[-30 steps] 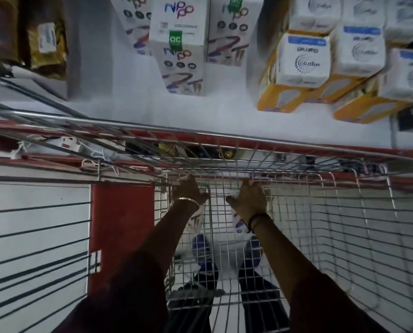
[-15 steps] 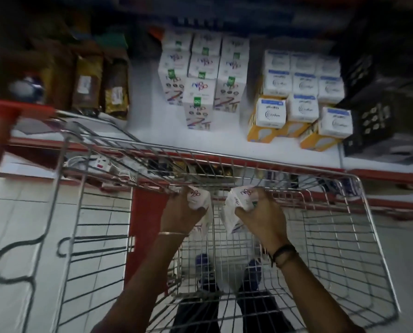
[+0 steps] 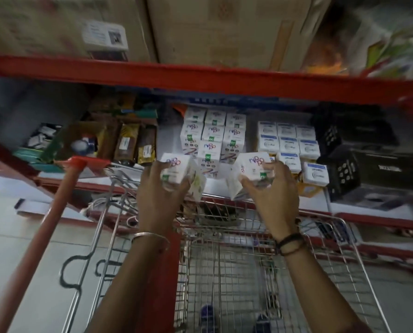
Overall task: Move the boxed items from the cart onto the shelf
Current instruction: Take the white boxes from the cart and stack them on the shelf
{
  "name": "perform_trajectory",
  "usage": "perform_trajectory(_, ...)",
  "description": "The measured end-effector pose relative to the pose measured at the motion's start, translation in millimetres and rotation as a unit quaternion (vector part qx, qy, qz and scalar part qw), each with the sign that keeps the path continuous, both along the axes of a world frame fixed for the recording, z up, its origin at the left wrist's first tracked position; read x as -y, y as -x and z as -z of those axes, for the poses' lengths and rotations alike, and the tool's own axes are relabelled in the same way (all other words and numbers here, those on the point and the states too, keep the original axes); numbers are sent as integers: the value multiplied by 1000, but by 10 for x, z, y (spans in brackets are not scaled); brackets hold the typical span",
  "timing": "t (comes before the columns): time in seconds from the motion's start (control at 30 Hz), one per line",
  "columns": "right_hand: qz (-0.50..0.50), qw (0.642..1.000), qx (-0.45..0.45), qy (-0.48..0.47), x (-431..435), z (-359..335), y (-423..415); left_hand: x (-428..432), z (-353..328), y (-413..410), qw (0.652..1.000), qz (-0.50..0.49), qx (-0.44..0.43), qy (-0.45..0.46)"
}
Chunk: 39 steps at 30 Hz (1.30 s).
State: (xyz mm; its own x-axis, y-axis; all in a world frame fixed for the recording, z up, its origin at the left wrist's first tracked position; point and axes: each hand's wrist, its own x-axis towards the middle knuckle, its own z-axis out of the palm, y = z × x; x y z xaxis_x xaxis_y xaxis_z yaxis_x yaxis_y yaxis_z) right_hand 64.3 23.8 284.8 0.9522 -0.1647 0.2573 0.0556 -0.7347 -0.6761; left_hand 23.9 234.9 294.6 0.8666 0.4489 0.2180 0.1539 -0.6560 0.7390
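Note:
My left hand [image 3: 161, 200] grips a white box [image 3: 176, 168] with a purple logo, held above the front rim of the wire cart [image 3: 236, 260]. My right hand [image 3: 272, 193] grips a second white box [image 3: 251, 169] of the same kind, tilted. Both boxes hover just in front of the white shelf [image 3: 215, 187], where several matching white boxes [image 3: 212, 138] stand in rows. The cart's basket below my arms looks bare of boxes; my shoes show through its mesh.
Blue-and-white boxes on yellow ones [image 3: 294, 145] stand right of the matching stack. Brown packets [image 3: 133, 145] sit to the left, black crates [image 3: 359, 162] to the right. A red shelf beam [image 3: 200, 75] runs overhead with cardboard cartons [image 3: 224, 27] on it. The cart's red handle [image 3: 42, 234] slants at left.
Both hands took a box each from the cart's bottom and lifted them up and forward to the shelf front. The view tilted up, revealing the upper red beam.

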Motion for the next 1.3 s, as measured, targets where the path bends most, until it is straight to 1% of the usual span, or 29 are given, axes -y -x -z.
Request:
perform_trajectory(0.1, 16, 1000, -10, 10, -113, 59, -246, -72, 44, -264, 1000, -17, 14, -7)
perform_trajectory(0.23, 26, 999, -33, 20, -295, 228, -479, -158, 295, -628, 1000, -11, -4, -16)
perform_trajectory(0.37, 45, 996, -69, 21, -409, 433, -639, -213, 604, -893, 1000, -8, -27, 13)
perform_trajectory(0.53, 64, 995, -77, 7, -495, 606, -733, -235, 846, -1089, 998, -2, -44, 42)
perform_trajectory(0.7, 52, 994, -98, 16, -572, 797, -761, -196, 906, -1138, 997, 10, -49, 54)
perform_trajectory(0.77, 44, 995, -88, -8, -587, 836, -736, -173, 904, -1135, 997, 10, -45, 68)
perform_trajectory(0.83, 44, 993, -77, -83, -589, 851, -665, -146, 900, -1119, 991, 0, -30, 130)
perform_trajectory(0.87, 42, 987, -70, -136, -593, 854, -605, -131, 905, -1110, 981, -18, -28, 193)
perform_trajectory(0.9, 43, 978, -61, -194, -606, 866, -539, -114, 907, -1104, 961, -46, -33, 272)
perform_trajectory(0.93, 49, 966, -53, -250, -625, 888, -472, -103, 917, -1103, 929, -78, -46, 360)
perform_trajectory(0.97, 60, 950, -50, -304, -647, 904, -411, -101, 922, -1110, 883, -108, -59, 452)
perform_trajectory(1.03, 99, 904, -77, -408, -699, 932, -351, -133, 966, -1139, 778, -130, -58, 612)
perform_trajectory(1.07, 122, 867, -115, -470, -708, 939, -362, -160, 1001, -1156, 734, -122, -45, 666)
perform_trajectory(1.1, 143, 814, -160, -539, -697, 935, -392, -184, 1033, -1173, 702, -109, -33, 703)
perform_trajectory(1.17, 146, 694, -226, -668, -630, 956, -495, -234, 1093, -1214, 661, -80, -16, 746)
perform_trajectory(1.2, 140, 651, -240, -706, -589, 962, -550, -260, 1115, -1239, 649, -73, -15, 757)
perform_trajectory(1.23, 130, 624, -243, -731, -552, 982, -603, -285, 1131, -1265, 645, -68, -15, 761)
perform_trajectory(1.3, 102, 601, -227, -759, -516, 1029, -690, -313, 1145, -1310, 653, -57, -23, 755)
